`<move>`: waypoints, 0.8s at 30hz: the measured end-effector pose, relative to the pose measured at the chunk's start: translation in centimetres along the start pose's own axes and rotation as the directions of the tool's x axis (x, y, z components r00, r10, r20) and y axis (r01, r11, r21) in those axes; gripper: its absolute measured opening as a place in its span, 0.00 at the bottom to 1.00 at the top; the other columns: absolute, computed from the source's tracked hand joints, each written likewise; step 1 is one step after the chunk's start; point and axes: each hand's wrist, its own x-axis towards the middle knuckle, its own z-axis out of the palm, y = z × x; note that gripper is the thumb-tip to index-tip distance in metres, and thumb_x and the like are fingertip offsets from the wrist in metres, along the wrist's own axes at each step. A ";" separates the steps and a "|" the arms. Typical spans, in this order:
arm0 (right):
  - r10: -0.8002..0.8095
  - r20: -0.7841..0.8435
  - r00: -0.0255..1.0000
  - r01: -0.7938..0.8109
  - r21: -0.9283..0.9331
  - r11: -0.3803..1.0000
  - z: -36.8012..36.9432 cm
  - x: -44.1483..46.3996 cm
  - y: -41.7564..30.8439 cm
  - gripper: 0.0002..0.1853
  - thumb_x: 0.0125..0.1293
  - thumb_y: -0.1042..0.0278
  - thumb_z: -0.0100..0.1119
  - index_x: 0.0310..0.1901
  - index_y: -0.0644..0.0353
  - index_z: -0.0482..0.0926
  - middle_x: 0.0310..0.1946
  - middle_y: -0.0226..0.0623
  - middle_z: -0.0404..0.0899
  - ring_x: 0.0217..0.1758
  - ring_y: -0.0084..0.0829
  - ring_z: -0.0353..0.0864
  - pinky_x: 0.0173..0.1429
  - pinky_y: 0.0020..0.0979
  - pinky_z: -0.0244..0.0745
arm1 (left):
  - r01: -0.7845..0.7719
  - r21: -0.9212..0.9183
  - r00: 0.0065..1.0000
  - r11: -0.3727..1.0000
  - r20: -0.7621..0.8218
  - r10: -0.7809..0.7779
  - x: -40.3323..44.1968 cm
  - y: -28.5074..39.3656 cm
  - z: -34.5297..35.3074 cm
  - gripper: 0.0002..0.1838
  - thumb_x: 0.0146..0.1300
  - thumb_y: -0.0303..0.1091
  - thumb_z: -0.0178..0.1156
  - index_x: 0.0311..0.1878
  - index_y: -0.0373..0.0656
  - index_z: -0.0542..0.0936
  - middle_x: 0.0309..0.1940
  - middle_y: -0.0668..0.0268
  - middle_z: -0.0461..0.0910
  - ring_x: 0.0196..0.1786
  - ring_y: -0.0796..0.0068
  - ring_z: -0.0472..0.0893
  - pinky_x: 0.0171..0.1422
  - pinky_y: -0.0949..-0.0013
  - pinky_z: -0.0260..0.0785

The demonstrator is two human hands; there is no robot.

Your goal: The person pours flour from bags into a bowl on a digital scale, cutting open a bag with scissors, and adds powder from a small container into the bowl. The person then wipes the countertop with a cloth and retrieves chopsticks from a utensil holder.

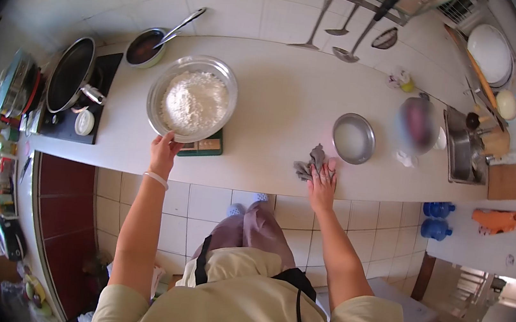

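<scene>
A large metal bowl (159, 88) heaped with white flour (195, 102) rests on a green scale (211, 145) at the left of the counter. My left hand (164, 149) pinches the bowl's near rim, thumb and fingers closed on it. Toward the right, my right hand (322, 180) lies on the counter with its fingers spread over part of a crumpled grey cloth (302, 170). Just beyond that hand stands a round metal pan (355, 139) with a pale content that I cannot make out.
A dark bowl (145, 47) with a spoon is behind the flour bowl. A frying pan (70, 77) sits on the black stove (108, 78) at left. The sink (462, 147) is at far right, near a blurred reddish item (418, 124). Ladles (346, 54) hang above the counter.
</scene>
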 end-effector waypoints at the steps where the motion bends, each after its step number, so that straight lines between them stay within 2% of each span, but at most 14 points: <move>1: -0.002 -0.019 1.000 0.002 -0.009 1.000 -0.1 -0.2 0.5 0.29 0.59 0.61 0.55 0.63 0.49 0.63 0.63 0.43 0.61 0.71 0.39 0.51 0.71 0.51 0.40 | -0.020 -0.004 1.000 1.000 -0.014 0.020 0.6 -0.4 -0.4 0.06 0.60 0.27 0.56 0.37 0.35 0.72 0.30 0.62 0.77 0.31 0.72 0.80 0.36 0.73 0.78; 5: 0.066 -0.127 0.990 -0.062 0.040 0.997 -1.2 -0.7 1.7 0.30 0.57 0.60 0.56 0.63 0.46 0.64 0.65 0.43 0.59 0.70 0.41 0.52 0.70 0.52 0.42 | -0.045 0.005 0.997 0.999 -0.060 0.045 -0.3 -0.1 0.7 0.04 0.59 0.26 0.55 0.35 0.36 0.72 0.29 0.63 0.77 0.30 0.74 0.79 0.35 0.74 0.78; 7: -0.079 -0.199 0.977 0.085 0.020 0.996 -2.3 -0.6 1.1 0.31 0.56 0.59 0.57 0.63 0.43 0.64 0.67 0.43 0.55 0.70 0.43 0.52 0.70 0.54 0.43 | -0.041 0.030 0.998 0.999 -0.051 0.042 -1.1 0.2 1.2 0.03 0.58 0.25 0.56 0.33 0.35 0.72 0.27 0.64 0.75 0.29 0.73 0.79 0.37 0.72 0.78; 9: -0.110 -0.152 0.982 0.117 0.032 0.993 -2.5 -0.7 1.1 0.30 0.56 0.61 0.57 0.63 0.42 0.64 0.68 0.41 0.53 0.70 0.42 0.52 0.69 0.55 0.41 | -0.038 0.037 0.999 0.999 0.006 0.038 -2.2 0.0 2.6 0.03 0.57 0.24 0.55 0.32 0.36 0.72 0.26 0.66 0.74 0.29 0.74 0.78 0.37 0.71 0.78; 11: -0.081 -0.020 0.996 0.083 0.090 0.992 -2.7 -0.7 1.2 0.30 0.57 0.63 0.56 0.63 0.42 0.64 0.67 0.39 0.54 0.71 0.42 0.52 0.69 0.56 0.40 | 0.000 0.053 1.000 0.999 0.019 -0.001 -3.4 -1.2 4.8 0.02 0.58 0.24 0.55 0.33 0.36 0.73 0.27 0.66 0.75 0.29 0.74 0.78 0.37 0.72 0.77; 13: -0.059 -0.026 0.998 0.063 0.148 0.987 -2.2 0.0 1.1 0.29 0.58 0.64 0.55 0.63 0.43 0.64 0.67 0.38 0.55 0.71 0.41 0.52 0.69 0.57 0.39 | 0.038 0.035 0.997 0.999 0.062 -0.040 -3.7 -3.1 6.9 0.04 0.59 0.26 0.55 0.36 0.36 0.75 0.29 0.63 0.77 0.30 0.73 0.79 0.35 0.72 0.76; 17: 0.008 -0.097 0.995 0.006 0.144 0.990 0.2 1.8 0.7 0.24 0.59 0.67 0.53 0.59 0.47 0.69 0.65 0.38 0.59 0.70 0.42 0.54 0.69 0.57 0.40 | 0.159 0.025 0.986 0.987 0.044 -0.160 -4.0 -6.5 12.6 0.05 0.58 0.26 0.56 0.37 0.38 0.74 0.30 0.63 0.77 0.32 0.71 0.78 0.41 0.65 0.77; 19: 0.077 -0.179 0.981 -0.042 0.191 0.981 1.6 2.2 0.3 0.20 0.58 0.69 0.53 0.54 0.49 0.73 0.62 0.39 0.64 0.68 0.43 0.57 0.68 0.57 0.41 | 0.193 -0.009 0.977 0.981 0.090 -0.191 -3.4 -8.7 14.3 0.03 0.58 0.24 0.55 0.35 0.39 0.73 0.29 0.63 0.76 0.32 0.71 0.78 0.43 0.63 0.77; 20: 0.120 -0.230 0.966 -0.057 0.262 0.964 1.8 2.7 -0.5 0.16 0.57 0.71 0.54 0.48 0.51 0.76 0.56 0.41 0.71 0.65 0.45 0.62 0.68 0.54 0.46 | 0.203 0.008 0.976 0.979 0.079 -0.203 -3.4 -9.2 15.2 0.02 0.58 0.24 0.55 0.34 0.39 0.72 0.29 0.63 0.76 0.32 0.71 0.78 0.43 0.64 0.78; 21: 0.126 -0.229 0.965 -0.064 0.262 0.963 1.8 2.9 -1.6 0.16 0.57 0.71 0.54 0.48 0.51 0.76 0.56 0.41 0.71 0.65 0.45 0.62 0.68 0.54 0.46 | 0.214 0.024 0.974 0.977 0.070 -0.215 -3.4 -9.7 15.9 0.02 0.58 0.24 0.55 0.34 0.39 0.72 0.29 0.63 0.76 0.32 0.71 0.78 0.43 0.64 0.78; 24: 0.074 -0.329 0.942 0.077 0.423 0.903 1.7 3.9 -6.9 0.11 0.52 0.74 0.56 0.39 0.53 0.79 0.48 0.42 0.77 0.60 0.47 0.67 0.67 0.49 0.53 | 0.175 0.054 0.980 0.983 0.085 -0.179 -3.3 -10.2 16.6 0.03 0.60 0.24 0.53 0.36 0.36 0.73 0.30 0.63 0.77 0.30 0.73 0.79 0.41 0.70 0.78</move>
